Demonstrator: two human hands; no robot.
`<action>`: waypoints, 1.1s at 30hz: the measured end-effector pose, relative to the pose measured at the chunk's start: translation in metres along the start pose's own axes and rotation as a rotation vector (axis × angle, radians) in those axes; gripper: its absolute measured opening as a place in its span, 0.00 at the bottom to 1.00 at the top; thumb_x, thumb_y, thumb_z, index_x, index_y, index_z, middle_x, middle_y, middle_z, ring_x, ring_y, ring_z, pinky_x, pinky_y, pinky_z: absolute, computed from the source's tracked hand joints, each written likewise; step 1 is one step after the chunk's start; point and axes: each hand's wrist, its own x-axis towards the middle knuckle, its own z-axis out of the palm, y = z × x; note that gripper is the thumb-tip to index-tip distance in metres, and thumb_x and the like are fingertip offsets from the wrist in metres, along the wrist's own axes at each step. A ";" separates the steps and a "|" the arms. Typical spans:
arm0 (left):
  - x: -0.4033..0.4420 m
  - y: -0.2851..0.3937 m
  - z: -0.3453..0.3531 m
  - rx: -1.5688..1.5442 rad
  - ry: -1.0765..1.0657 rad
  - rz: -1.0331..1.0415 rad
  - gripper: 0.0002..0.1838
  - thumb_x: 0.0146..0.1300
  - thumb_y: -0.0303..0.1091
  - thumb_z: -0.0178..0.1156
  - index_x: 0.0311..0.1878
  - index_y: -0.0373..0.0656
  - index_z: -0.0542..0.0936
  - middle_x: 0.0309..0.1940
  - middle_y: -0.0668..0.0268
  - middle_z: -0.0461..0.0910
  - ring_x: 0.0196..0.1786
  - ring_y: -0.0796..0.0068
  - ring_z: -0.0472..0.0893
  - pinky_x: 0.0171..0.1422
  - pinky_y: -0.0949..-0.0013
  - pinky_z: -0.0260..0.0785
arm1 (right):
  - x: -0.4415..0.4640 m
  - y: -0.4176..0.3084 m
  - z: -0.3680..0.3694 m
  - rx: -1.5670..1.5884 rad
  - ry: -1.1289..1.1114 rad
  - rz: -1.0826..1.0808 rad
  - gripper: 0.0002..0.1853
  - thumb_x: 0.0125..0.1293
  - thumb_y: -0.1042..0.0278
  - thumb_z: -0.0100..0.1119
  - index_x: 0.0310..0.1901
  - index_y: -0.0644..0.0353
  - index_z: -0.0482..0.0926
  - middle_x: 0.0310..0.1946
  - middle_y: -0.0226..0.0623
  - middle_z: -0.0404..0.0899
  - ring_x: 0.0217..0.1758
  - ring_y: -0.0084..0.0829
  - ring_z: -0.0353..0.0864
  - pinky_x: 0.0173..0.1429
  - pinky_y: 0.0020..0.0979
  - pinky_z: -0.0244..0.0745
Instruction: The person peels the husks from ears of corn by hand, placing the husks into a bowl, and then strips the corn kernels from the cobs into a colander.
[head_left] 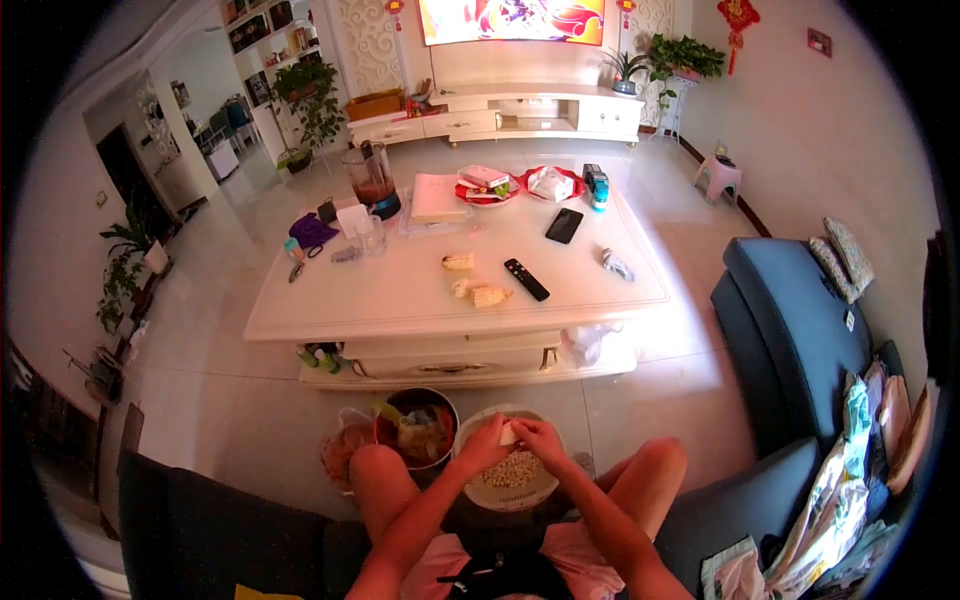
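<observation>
Between my knees, a pale round basket (510, 497) holds a heap of loose corn kernels (512, 470). My left hand (484, 444) and my right hand (541, 443) meet above it, both with fingers closed round a pale piece of corn cob (509, 433). Most of that cob is hidden by the fingers. Left of the basket stands a dark-rimmed pot (455, 400) with peelings or a plastic bag in it. Corn cob pieces (490, 296) lie on the white table (390, 300) ahead.
A black remote (526, 280), a phone (565, 226), a blender jug (372, 185), papers (437, 198) and red trays (487, 187) are on the table. A plastic bag (343, 450) stands beside the pot. A dark sofa (795, 330) with clothes is at the right.
</observation>
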 end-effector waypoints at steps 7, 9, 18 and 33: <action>-0.002 0.004 -0.007 0.031 -0.117 -0.024 0.32 0.56 0.49 0.65 0.55 0.40 0.63 0.42 0.46 0.79 0.46 0.44 0.79 0.45 0.50 0.70 | 0.001 0.006 -0.002 -0.140 0.031 -0.040 0.18 0.71 0.58 0.52 0.49 0.65 0.80 0.37 0.32 0.82 0.36 0.24 0.80 0.39 0.27 0.77; -0.002 0.003 -0.006 0.061 -0.109 -0.025 0.33 0.56 0.51 0.64 0.55 0.40 0.63 0.42 0.46 0.79 0.46 0.45 0.79 0.45 0.50 0.70 | 0.007 0.017 -0.007 -0.411 0.021 -0.092 0.17 0.72 0.60 0.50 0.48 0.66 0.80 0.32 0.35 0.82 0.31 0.24 0.81 0.36 0.28 0.77; 0.003 0.004 -0.008 0.035 -0.282 -0.093 0.34 0.58 0.44 0.65 0.61 0.39 0.61 0.46 0.44 0.77 0.48 0.46 0.79 0.46 0.50 0.70 | 0.006 0.020 -0.008 -0.509 0.082 -0.244 0.16 0.72 0.62 0.49 0.45 0.68 0.80 0.30 0.37 0.82 0.29 0.24 0.81 0.35 0.29 0.78; 0.007 0.003 -0.001 0.071 -0.163 -0.064 0.30 0.57 0.45 0.67 0.58 0.40 0.69 0.46 0.50 0.78 0.49 0.50 0.78 0.51 0.53 0.71 | 0.002 -0.004 -0.001 -0.239 0.065 -0.005 0.19 0.70 0.58 0.55 0.51 0.65 0.78 0.36 0.35 0.82 0.34 0.24 0.81 0.37 0.26 0.78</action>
